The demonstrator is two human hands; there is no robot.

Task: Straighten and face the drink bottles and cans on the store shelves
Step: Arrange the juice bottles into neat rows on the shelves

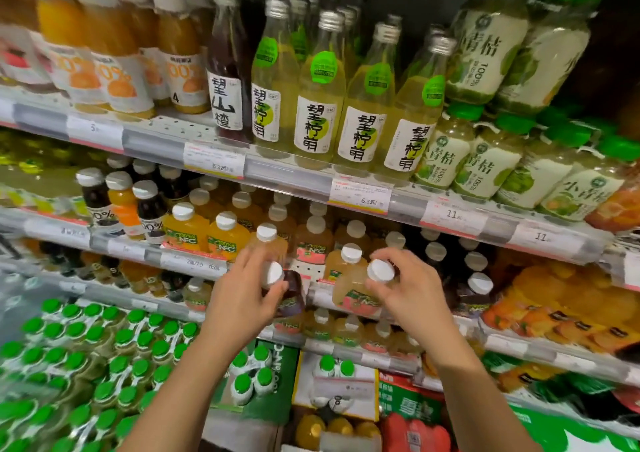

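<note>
Your left hand point(242, 299) grips a dark bottle point(289, 299) below its cap; your right hand point(412, 292) pinches a pale bottle point(353, 292) by the cap at three o'clock of it, both at the middle shelf point(194, 263) front, seemingly to turn labels outward.

glass bottles point(320, 105): pale yellow — green round stickers
juice bottles point(185, 226): orange — white caps
lower caps point(52, 347): bright green

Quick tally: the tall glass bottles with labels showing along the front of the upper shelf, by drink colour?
Dark red bottles: 1
Pale yellow bottles: 4
Total: 5
</note>
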